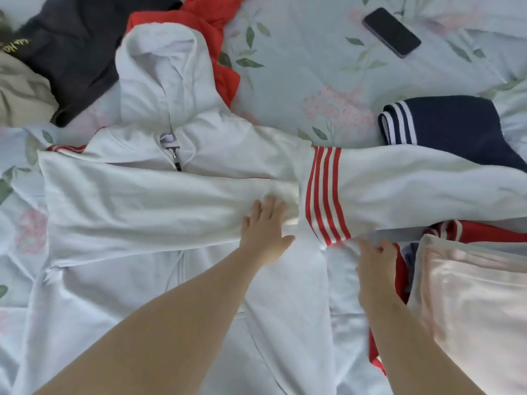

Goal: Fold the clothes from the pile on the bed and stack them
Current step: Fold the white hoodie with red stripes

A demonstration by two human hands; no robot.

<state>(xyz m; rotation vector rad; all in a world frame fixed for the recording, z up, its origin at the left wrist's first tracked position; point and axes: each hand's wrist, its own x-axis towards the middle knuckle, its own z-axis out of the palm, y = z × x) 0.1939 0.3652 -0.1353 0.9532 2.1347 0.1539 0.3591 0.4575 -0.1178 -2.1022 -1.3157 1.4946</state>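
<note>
A white zip hoodie (148, 195) with red stripes lies spread front-up across the bed, hood (162, 67) pointing away from me. One sleeve is folded across the chest, its ribbed cuff (286, 195) near the red-striped shoulder (325, 195). My left hand (265, 229) rests flat with straight fingers on that cuff. My right hand (373, 266) touches the hoodie's side edge below the stripes, fingers slightly bent; I cannot tell if it grips cloth. The other sleeve (427, 181) stretches out to the right.
A red garment (205, 21), a dark garment (74, 52) and a beige one (20, 92) lie at the back left. A navy striped garment (445, 121), a pale pink folded item (473, 309) and red cloth (484, 232) sit right. A phone (391, 32) lies on the floral sheet (299, 67).
</note>
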